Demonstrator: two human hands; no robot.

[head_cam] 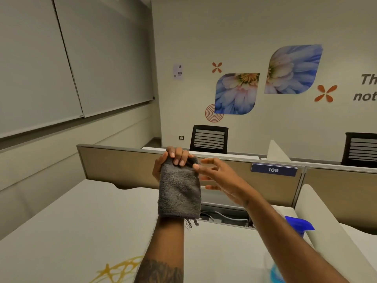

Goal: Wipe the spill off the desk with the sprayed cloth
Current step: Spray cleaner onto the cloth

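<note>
A grey fluffy cloth [179, 193] hangs folded in the air above the white desk [67, 219]. My left hand [173, 158] is shut on its top edge, fingers curled over the fold. My right hand [214, 176] is right beside the cloth with fingers spread, its fingertip touching the cloth's upper right corner. A yellow-orange squiggly spill [118, 270] lies on the desk near the bottom edge, left of my left forearm.
A spray bottle [295, 227] with a blue trigger head and blue liquid stands at the lower right, partly behind my right arm. A beige partition [126, 166] with a "109" sign [273, 170] backs the desk. An open cable tray [226, 217] sits under the cloth. Black chairs [209, 138] stand beyond.
</note>
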